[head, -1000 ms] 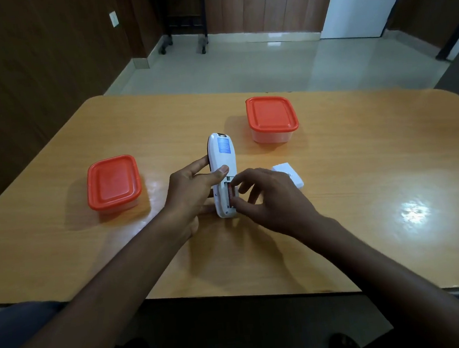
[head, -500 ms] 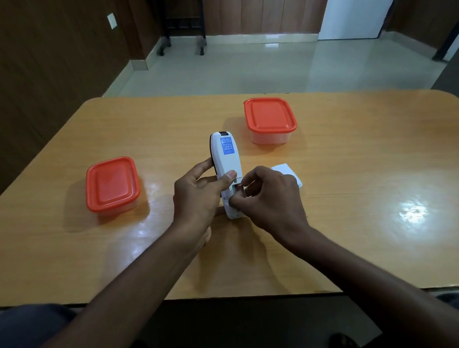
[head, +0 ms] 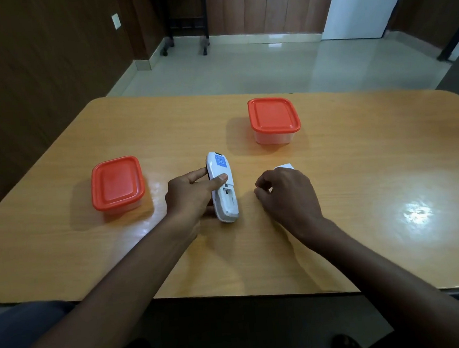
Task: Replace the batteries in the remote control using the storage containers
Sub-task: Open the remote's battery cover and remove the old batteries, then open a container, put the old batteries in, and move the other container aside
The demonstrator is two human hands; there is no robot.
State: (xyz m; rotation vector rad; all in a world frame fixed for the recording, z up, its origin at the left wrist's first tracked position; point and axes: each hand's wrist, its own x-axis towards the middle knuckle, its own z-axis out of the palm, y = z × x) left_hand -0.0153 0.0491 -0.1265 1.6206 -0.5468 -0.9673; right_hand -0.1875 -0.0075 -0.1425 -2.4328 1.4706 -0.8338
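my left hand [head: 188, 194] grips the remote [head: 222, 187], its battery bay uncovered. my right hand [head: 285, 194], curled, may pinch a battery; unclear. both containers [head: 116, 183] beyond my hands remain lidded.

Office-like room: wood-panelled walls [head: 46, 65], tiled floor [head: 268, 65]

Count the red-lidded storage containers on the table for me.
2. One container sits left of the remote, near the left hand; the other container stands farther back, right of centre. Both lids are on.
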